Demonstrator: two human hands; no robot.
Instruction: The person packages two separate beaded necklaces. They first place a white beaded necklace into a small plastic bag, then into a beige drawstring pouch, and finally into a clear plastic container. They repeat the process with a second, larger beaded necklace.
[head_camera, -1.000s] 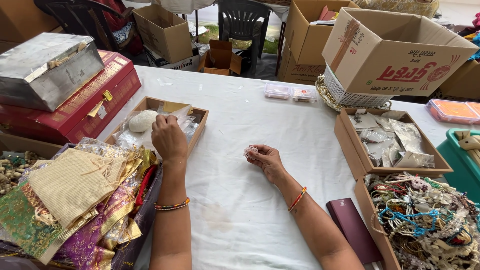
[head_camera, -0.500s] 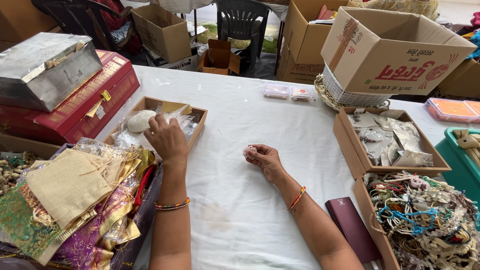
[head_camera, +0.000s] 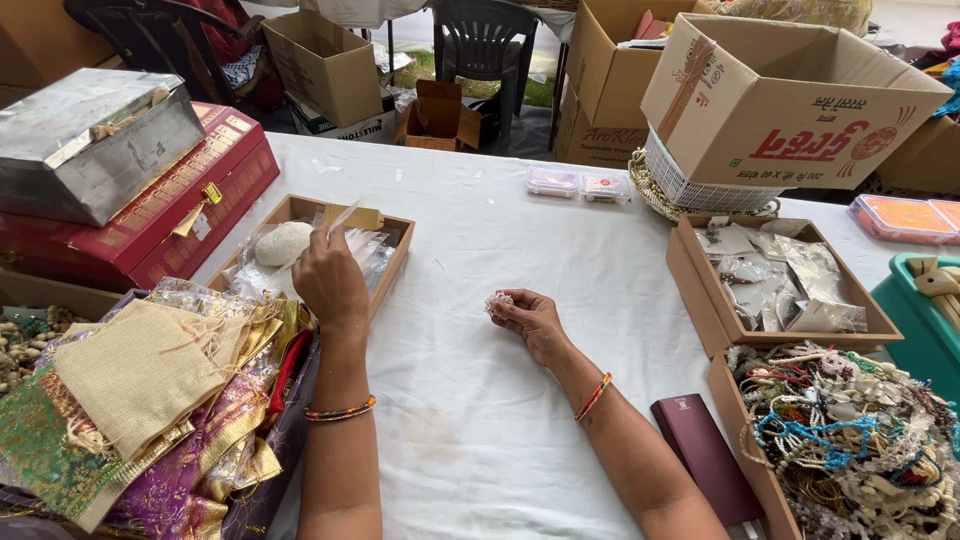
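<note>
Near the middle of the white table (head_camera: 520, 200), the right hand (head_camera: 530, 318) pinched a small beaded cluster (head_camera: 498, 302) in pressed-together fingers; it looked light, knobbly and delicate, best held at its sides. Over the shallow cardboard tray (head_camera: 390, 262) by the left edge, the left hand (head_camera: 328, 280) pinched a thin, limp clear packet (head_camera: 345, 215), with bare cloth between the trays for moving.

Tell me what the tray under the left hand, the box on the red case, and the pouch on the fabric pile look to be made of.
Tray: brown cardboard or thin board, matte; plain edges, so likely card.
Box: metal, dull grey with scuffs and soft reflections, probably steel or aluminium.
Pouch: coarse beige weave with loose threads, like jute or burlap.
The left hand reaches into the tray.
</note>
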